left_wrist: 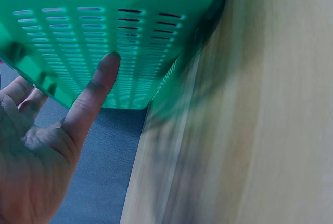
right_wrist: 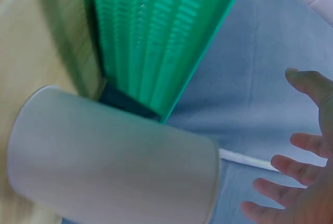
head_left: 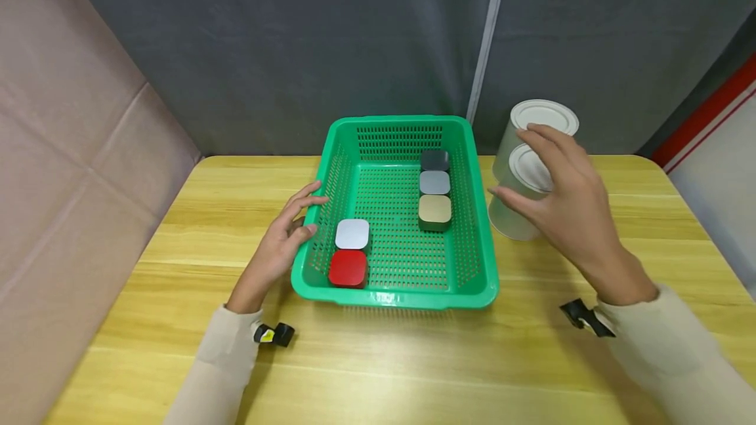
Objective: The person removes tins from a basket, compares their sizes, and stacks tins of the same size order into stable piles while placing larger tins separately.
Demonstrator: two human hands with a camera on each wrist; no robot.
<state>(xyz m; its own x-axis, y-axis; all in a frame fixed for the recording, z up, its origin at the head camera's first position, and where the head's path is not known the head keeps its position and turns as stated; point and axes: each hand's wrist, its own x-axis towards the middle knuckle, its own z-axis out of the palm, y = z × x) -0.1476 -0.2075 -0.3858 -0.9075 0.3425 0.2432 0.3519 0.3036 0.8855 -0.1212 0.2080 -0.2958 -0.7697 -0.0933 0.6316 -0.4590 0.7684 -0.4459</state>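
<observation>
A green plastic basket (head_left: 396, 300) with slotted walls stands on the wooden table. My left hand (head_left: 280, 235) is at its left rim, fingertips over the edge; in the left wrist view the thumb (left_wrist: 96, 86) stretches out, overlapping the outer wall. To the basket's right stand two pale cylindrical cans, a front can (head_left: 514, 212) and a rear can (head_left: 540, 113), both with white lids. My right hand (head_left: 569, 195) hovers over the front can, thumb and fingers spread in a wide curve with nothing between them. In the right wrist view a gap separates those fingers (right_wrist: 299, 169) from the can (right_wrist: 114, 156).
Inside the basket, a white square-topped block (head_left: 352, 233) and a red one (head_left: 348, 267) sit at the near left. Black (head_left: 435, 160), grey (head_left: 434, 182) and beige (head_left: 434, 210) ones line the right side. A grey curtain (head_left: 283, 51) hangs behind the table (head_left: 378, 366).
</observation>
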